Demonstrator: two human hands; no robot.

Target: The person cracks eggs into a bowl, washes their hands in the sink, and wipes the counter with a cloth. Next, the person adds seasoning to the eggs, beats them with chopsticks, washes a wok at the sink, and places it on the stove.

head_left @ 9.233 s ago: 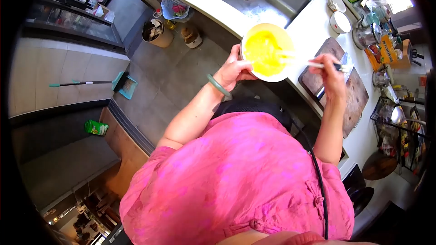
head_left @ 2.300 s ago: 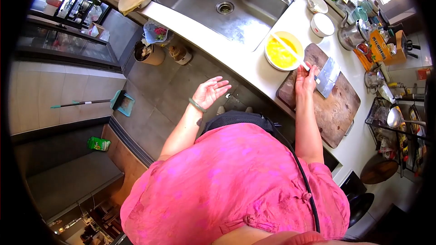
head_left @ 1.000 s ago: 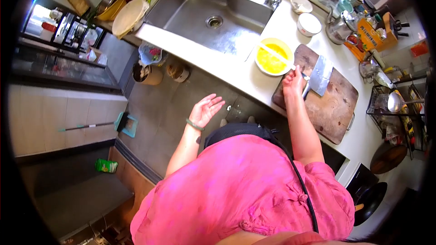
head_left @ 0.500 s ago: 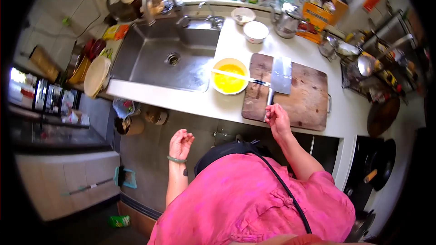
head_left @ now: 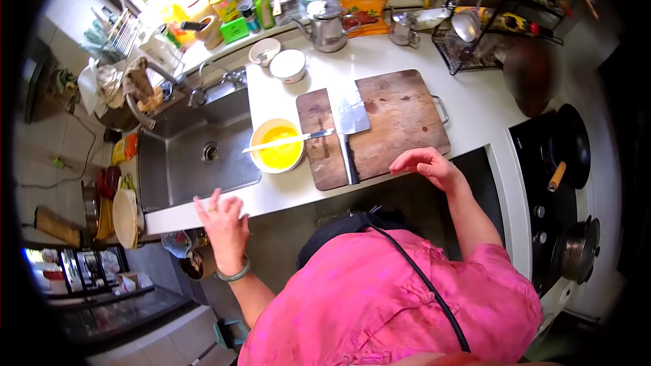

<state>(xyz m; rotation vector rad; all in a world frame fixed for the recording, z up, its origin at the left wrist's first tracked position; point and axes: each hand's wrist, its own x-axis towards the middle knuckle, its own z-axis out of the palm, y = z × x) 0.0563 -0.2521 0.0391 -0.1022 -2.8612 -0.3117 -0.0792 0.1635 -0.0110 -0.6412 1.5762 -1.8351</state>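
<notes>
My left hand (head_left: pixel 226 225), with a green bangle at the wrist, is raised near the counter's front edge by the sink, fingers apart and empty. Over the front right edge of the wooden cutting board (head_left: pixel 400 115) hovers my right hand (head_left: pixel 430 165), open and holding nothing. A cleaver (head_left: pixel 350 110) lies on the board with its handle toward me. To the board's left stands a bowl of yellow beaten egg (head_left: pixel 279 156). Chopsticks (head_left: pixel 285 141) rest across the bowl, their dark ends reaching the board beside the cleaver.
The steel sink (head_left: pixel 196 163) is at the left. Two white bowls (head_left: pixel 288 66) and a metal kettle (head_left: pixel 327 27) stand behind the board. A wire rack (head_left: pixel 468 54) holds bottles at the back right. A black pan (head_left: pixel 573 149) and a lidded pot (head_left: pixel 578 251) are on the right.
The view has swung right toward the stove. The bowl has been set down and the chopsticks laid across it. My right hand has moved right, away from the cleaver handle; my left hand has risen and spread.
</notes>
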